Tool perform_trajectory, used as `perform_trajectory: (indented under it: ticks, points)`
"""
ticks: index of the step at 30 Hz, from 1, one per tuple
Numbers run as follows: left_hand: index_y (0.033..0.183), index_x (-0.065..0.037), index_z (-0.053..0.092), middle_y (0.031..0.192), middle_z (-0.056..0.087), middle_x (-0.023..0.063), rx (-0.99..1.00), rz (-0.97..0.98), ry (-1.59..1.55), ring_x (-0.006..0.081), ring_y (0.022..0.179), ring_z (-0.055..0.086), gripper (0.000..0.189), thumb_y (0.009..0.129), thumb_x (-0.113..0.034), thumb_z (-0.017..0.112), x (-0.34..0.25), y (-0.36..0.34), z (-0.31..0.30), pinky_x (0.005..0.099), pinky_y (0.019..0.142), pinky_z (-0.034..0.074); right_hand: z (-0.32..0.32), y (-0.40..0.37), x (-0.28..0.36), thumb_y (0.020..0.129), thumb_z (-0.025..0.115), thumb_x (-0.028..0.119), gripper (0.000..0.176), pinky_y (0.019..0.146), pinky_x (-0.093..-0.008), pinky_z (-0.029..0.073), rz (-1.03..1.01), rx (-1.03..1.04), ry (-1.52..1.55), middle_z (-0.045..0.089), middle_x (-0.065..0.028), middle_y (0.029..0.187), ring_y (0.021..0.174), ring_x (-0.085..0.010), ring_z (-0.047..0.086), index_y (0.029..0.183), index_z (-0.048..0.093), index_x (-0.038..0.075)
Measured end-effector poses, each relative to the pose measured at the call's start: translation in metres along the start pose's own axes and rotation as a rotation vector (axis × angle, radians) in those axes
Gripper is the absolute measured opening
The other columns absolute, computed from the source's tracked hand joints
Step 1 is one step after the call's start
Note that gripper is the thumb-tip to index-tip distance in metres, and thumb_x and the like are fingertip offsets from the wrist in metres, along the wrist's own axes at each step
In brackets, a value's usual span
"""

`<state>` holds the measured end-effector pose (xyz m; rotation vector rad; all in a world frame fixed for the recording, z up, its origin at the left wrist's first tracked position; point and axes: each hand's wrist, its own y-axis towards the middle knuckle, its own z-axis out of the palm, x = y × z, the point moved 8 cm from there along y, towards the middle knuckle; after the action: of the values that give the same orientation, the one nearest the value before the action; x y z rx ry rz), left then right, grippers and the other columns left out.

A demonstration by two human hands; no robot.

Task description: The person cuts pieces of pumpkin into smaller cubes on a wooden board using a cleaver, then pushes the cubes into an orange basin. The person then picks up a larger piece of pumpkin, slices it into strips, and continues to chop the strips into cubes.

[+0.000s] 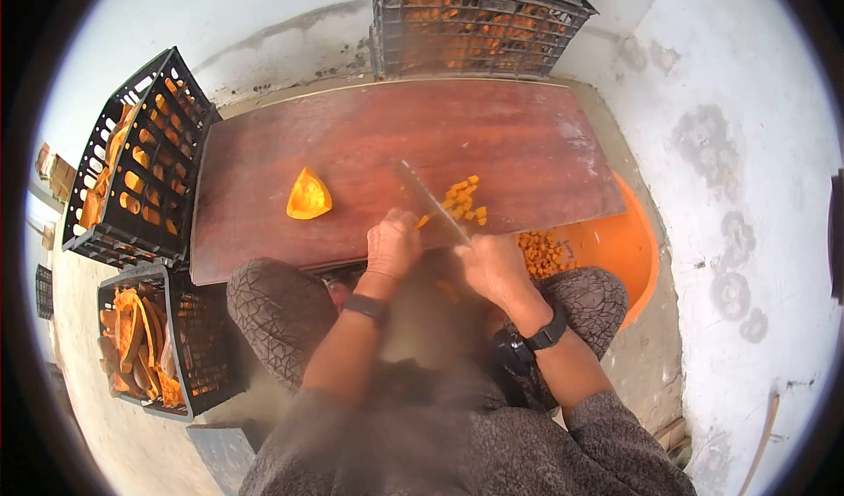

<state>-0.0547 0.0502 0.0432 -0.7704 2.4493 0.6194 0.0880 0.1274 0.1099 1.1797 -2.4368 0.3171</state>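
My right hand [495, 267] is wrapped round the handle of a knife [432, 201], its blade slanting up and left over the board. My left hand [393, 243] is closed at the board's near edge, its fingertips on a small orange pumpkin strip [424, 221] beside the blade. Just right of the blade lie several diced pumpkin cubes [464, 199]. A larger pumpkin wedge [309, 195] rests on the reddish-brown board [352, 136], left of my hands. What my left fingers cover is partly hidden.
An orange tub [629, 246] with many pumpkin cubes [542, 252] stands under the board's right end. Black crates of pumpkin pieces stand at the left [145, 237] and behind the board [387, 43]. A lower crate [180, 355] holds pumpkin slices. A white wall [747, 188] bounds the right side.
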Motion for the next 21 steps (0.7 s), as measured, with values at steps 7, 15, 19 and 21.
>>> perform_trajectory:
  ticks: [7, 15, 19, 21]
  points:
    - [0.082, -0.007, 0.066, 0.085, 0.062, 0.0163, -0.024, 0.04, 0.003, 0.0388, 0.076, 0.063, 0.012, 0.077, -0.008, 0.056, -0.001, 0.0, -0.001, 0.0496, 0.069, 0.051, 0.003, -0.007, 0.0, 0.086, 0.062, 0.024, 0.031, 0.069, -0.0498, 0.049, 0.004, 0.062, -0.033, 0.062, -0.0277, 0.072, 0.074, -0.045, 0.062, 0.076, 0.066, -0.004]
    - [0.082, -0.008, 0.068, 0.085, 0.063, 0.0164, 0.006, 0.07, 0.013, 0.0383, 0.073, 0.064, 0.014, 0.078, -0.007, 0.055, -0.009, 0.002, 0.001, 0.049, 0.067, 0.052, 0.005, -0.007, 0.003, 0.084, 0.06, 0.017, 0.018, 0.07, -0.048, 0.049, 0.024, 0.114, -0.089, 0.066, -0.0196, 0.078, 0.08, -0.0378, 0.064, 0.078, 0.067, 0.002]
    - [0.085, -0.01, 0.069, 0.088, 0.064, 0.0168, 0.04, 0.074, 0.033, 0.0377, 0.075, 0.064, 0.015, 0.078, -0.008, 0.056, -0.013, 0.0, 0.004, 0.0479, 0.068, 0.052, 0.023, 0.004, 0.002, 0.082, 0.059, 0.014, 0.014, 0.073, -0.0468, 0.05, -0.055, 0.24, -0.154, 0.067, -0.0178, 0.083, 0.084, -0.0355, 0.065, 0.081, 0.066, 0.003]
    - [0.087, -0.01, 0.069, 0.088, 0.064, 0.017, 0.053, 0.071, 0.043, 0.0375, 0.076, 0.064, 0.015, 0.078, -0.008, 0.056, -0.012, 0.0, 0.006, 0.0477, 0.069, 0.052, 0.028, 0.01, 0.005, 0.083, 0.059, 0.016, 0.017, 0.074, -0.0473, 0.05, -0.003, 0.23, -0.134, 0.067, -0.0204, 0.083, 0.084, -0.0376, 0.065, 0.081, 0.068, 0.001]
